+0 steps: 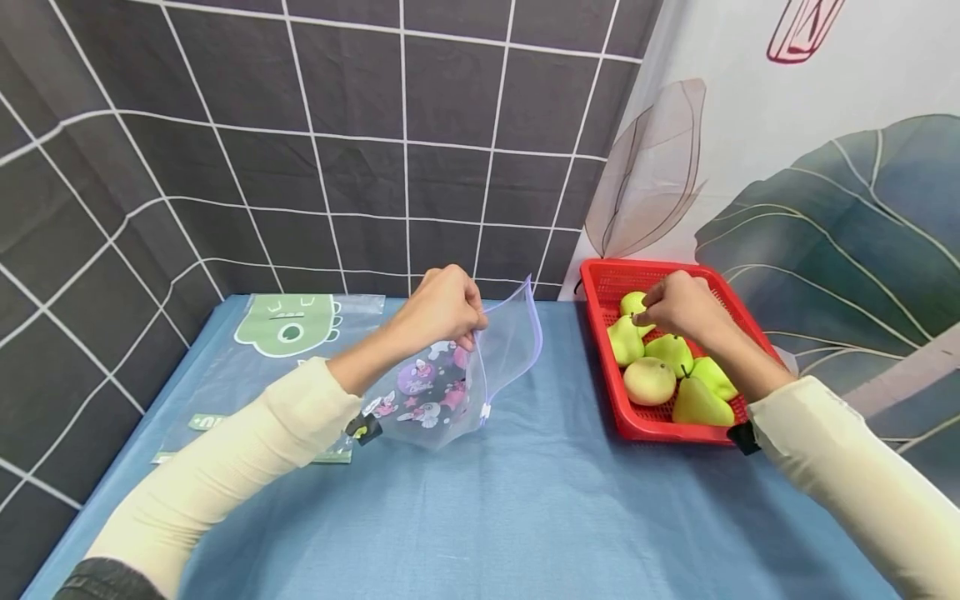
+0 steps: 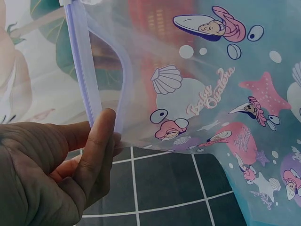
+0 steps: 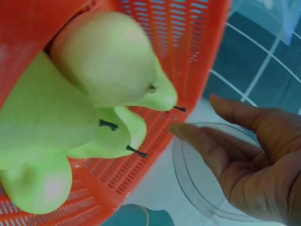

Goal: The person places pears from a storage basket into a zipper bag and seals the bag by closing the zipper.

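Note:
My left hand [image 1: 447, 305] pinches the open mouth edge of a clear zip bag [image 1: 408, 398] with a lilac zip strip and pink and purple printed figures. In the left wrist view, thumb and fingers grip the corner of the bag [image 2: 188, 94] beside the zip. My right hand [image 1: 692, 310] hovers over the far side of a red basket [image 1: 637, 431]. Its thumb and forefinger are apart with nothing between them in the right wrist view. Inside the basket lie several green pears [image 1: 701, 403] and a rounder yellowish fruit [image 1: 649, 381].
A second clear bag with a green cartoon print [image 1: 292, 327] lies flat at the back left of the blue-covered table [image 1: 510, 517]. Behind the table hangs a dark gridded cloth [image 1: 450, 92], with a leaf-patterned one [image 1: 847, 233] on the right.

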Demonstrator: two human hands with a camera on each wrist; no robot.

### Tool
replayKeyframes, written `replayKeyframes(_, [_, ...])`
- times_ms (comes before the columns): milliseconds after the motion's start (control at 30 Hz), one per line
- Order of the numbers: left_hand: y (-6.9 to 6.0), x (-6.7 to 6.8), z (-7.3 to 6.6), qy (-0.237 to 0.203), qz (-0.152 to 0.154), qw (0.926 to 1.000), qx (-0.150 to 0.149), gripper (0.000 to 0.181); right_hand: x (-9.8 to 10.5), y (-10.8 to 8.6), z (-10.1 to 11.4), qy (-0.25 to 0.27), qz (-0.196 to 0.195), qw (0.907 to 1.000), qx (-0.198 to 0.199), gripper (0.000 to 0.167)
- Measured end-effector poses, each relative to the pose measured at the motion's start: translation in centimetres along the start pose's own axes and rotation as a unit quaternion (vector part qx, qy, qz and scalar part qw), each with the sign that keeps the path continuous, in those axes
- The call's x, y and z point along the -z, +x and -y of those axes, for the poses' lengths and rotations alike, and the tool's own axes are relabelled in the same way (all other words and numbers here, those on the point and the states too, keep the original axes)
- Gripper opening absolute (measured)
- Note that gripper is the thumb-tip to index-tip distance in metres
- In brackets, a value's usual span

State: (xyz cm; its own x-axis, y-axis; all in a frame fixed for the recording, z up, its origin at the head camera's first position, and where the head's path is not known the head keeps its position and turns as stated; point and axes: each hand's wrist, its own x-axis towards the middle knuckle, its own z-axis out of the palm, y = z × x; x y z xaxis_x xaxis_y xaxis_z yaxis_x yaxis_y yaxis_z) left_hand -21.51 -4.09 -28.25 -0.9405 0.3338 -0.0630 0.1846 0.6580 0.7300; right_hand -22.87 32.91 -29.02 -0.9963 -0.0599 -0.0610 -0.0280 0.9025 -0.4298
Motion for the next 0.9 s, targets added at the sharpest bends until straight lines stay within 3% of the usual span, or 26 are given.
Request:
replayKeyframes(133, [0.1,-0.1,-0.2,-0.003,0.000,1.0000,0.006,0.011,-0.8,0.6,0.2,-0.025,0.001,0.9993,-0.027,0.024])
replayKeyframes(533, [0.5,-0.4,0.1,-0.016,-0.004,0.9999,0.003,0.014,-1.6,2.8,0.3,-0.014,0.064,0.9962,-0.058,0.047])
replayKeyframes(733, [0.6,-0.6,0.1,-0.019,-0.012,0.9997,0.000,0.022,-1.9,3.9,0.6,-0.013,0.077,0.9922,-0.098,0.037])
replayKeyframes(900, [0.7,-0.7,0.2,-0.021,-0.016,0.9997,-0.002,0.023,-2.2,4.4,0.5,-0.015,0.071,0.9916,-0.107,0.039])
